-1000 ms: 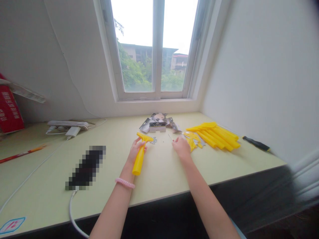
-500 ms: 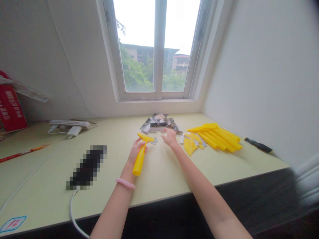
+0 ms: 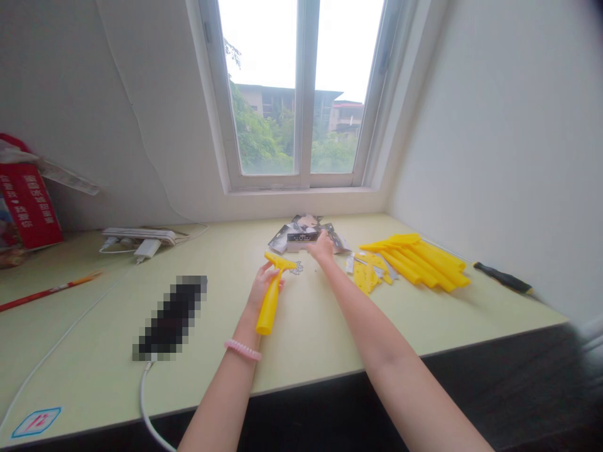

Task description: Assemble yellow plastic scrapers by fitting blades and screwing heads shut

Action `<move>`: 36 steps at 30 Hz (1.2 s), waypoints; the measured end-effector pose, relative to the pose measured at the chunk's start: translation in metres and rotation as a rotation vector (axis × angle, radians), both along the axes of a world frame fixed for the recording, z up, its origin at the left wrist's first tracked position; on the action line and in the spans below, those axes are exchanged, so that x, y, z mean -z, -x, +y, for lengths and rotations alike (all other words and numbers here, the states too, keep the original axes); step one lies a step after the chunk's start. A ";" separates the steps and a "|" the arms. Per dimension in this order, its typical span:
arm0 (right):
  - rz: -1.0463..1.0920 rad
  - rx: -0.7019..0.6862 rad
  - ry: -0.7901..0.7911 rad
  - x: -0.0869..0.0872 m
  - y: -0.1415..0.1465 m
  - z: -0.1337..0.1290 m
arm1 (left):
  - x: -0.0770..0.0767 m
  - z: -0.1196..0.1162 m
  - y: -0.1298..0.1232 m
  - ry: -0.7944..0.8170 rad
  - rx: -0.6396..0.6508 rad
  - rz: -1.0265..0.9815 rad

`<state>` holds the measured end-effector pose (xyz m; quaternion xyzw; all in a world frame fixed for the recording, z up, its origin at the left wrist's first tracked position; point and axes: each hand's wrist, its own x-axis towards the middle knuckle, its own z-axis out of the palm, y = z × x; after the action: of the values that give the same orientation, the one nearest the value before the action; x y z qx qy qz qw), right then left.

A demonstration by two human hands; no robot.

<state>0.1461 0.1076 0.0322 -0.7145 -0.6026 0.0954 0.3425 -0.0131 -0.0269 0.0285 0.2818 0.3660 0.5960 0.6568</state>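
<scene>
daylight from a white-framed window (image 3: 301, 94) fell across a pale green desk (image 3: 85, 358). near the middle of it, the left hand (image 3: 266, 286) was closed around the neck of a yellow plastic scraper (image 3: 271, 301), with the fingers curled behind its crossbar and the handle pointing down toward the person. a pink coil bracelet (image 3: 242, 349) sat on that wrist. the scraper looked light and stiff, and its smooth plastic might be a little slippery, so the thick handle seemed the surest place to hold it. its bar end, by contrast, looked better left free.

the right hand (image 3: 322, 247) was stretched forward, well apart from the scraper, and reached the front of a small heap of dark card packets (image 3: 301, 240). its fingers were bunched, but i could not tell whether they had closed on anything. small metal bits (image 3: 296, 269) lay just beside the scraper's bar. to the right lay loose yellow pieces (image 3: 366, 277) and a stack of yellow scraper handles (image 3: 419, 262), with a black-handled screwdriver (image 3: 503, 278) beyond them.
</scene>
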 end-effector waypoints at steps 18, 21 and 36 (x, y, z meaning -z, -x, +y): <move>0.447 -0.231 -0.094 -0.011 -0.016 -0.008 | -0.001 -0.002 0.001 -0.026 -0.051 -0.135; 0.572 -0.375 -0.100 -0.021 -0.028 -0.030 | -0.002 -0.002 0.003 -0.050 -0.136 -0.235; 0.833 -1.009 0.470 -0.011 -0.070 -0.108 | 0.001 0.007 0.005 -0.285 -0.330 -0.416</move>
<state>0.2158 -0.0003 0.0431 -0.3061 -0.6428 0.6371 0.2953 -0.0182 -0.0199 0.0270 0.1800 0.1772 0.7849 0.5658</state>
